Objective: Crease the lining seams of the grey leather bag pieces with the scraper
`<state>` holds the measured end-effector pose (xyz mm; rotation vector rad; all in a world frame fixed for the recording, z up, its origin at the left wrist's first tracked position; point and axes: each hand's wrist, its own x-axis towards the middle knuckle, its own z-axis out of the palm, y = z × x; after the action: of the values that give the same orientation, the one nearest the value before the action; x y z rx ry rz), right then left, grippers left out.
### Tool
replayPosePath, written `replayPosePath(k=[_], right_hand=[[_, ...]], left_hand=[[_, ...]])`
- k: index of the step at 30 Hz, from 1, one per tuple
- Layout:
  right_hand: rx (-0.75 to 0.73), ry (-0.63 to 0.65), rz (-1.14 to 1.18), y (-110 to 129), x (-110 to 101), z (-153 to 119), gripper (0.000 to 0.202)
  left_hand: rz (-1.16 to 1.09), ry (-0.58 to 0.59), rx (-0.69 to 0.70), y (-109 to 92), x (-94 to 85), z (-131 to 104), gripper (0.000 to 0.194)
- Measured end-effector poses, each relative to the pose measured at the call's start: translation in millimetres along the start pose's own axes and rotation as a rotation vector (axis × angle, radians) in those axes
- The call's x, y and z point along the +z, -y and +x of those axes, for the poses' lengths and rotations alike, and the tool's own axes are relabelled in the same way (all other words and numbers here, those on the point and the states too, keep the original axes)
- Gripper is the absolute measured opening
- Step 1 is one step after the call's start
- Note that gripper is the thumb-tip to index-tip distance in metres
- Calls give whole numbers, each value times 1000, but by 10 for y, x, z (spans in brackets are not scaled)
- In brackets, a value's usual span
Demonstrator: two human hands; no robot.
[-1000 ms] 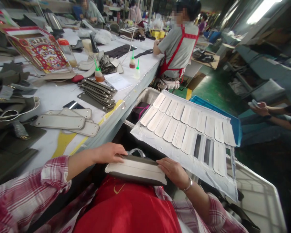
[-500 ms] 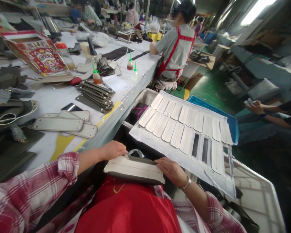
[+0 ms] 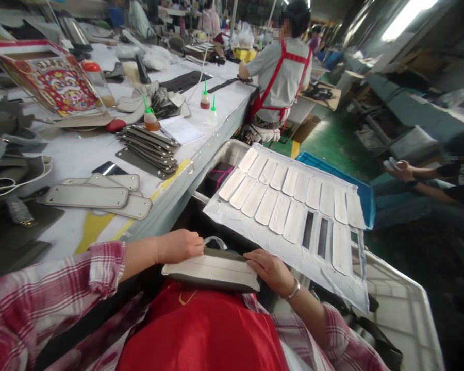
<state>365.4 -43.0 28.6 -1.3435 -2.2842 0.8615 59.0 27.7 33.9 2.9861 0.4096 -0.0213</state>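
A dark grey-green piece with a long cream panel (image 3: pixel 212 269) rests against my red apron, cream side up. My left hand (image 3: pixel 181 246) is closed at its upper left edge, fingers curled and their tips hidden. At its right end my right hand (image 3: pixel 269 269) grips the edge, thumb out of sight. A clear curved strip (image 3: pixel 215 240) shows behind the piece, between my hands. To the right, a white board (image 3: pixel 255 234) carries two rows of cream rounded strips.
On the left table (image 3: pixel 139 226) lie light grey strips (image 3: pixel 87 197), stacked dark pieces (image 3: pixel 149 149), small glue bottles (image 3: pixel 151 121) and a red box (image 3: pixel 67 85). A blue tray (image 3: pixel 365 198) sits beyond the board. A person in a red apron (image 3: pixel 282 77) works ahead; another person's hands (image 3: pixel 400 171) are at right.
The view has shifted slightly, moving the table and board a little leftward. Both hands keep hold of the cream-panelled piece, and my left fingers look more curled.
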Motion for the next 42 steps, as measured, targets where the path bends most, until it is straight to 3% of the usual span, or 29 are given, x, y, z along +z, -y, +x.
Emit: replayPosePath(k=[3,10,14,19,23,28,38,42], right_hand=[[0,-10,-26,-1,13,1,28],[-22,6,-51,-19,13,11,28],[-18,21,-29,-32,17,12,28],[-7,-3,-20,-15,29,4,28],[-13,-15,-28,-26,35,-15,28],[-53,6,-58,-40,8,-26,28],[-66,-48,-136,4,53,-29,28],[-77,4,-131,3,11,-37,27]], left_hand=[[54,-27,2,9,29,22,23],[-192,39,-231,114,91,125,28],[-277,61,-307,180,36,127,39],[-424,73,-217,79,-119,263,37],[-250,89,-78,-55,-110,397,23],[-73,10,38,-110,14,403,19],[-252,50,-172,22,68,480,30],[-339,33,-144,-19,-6,516,30]])
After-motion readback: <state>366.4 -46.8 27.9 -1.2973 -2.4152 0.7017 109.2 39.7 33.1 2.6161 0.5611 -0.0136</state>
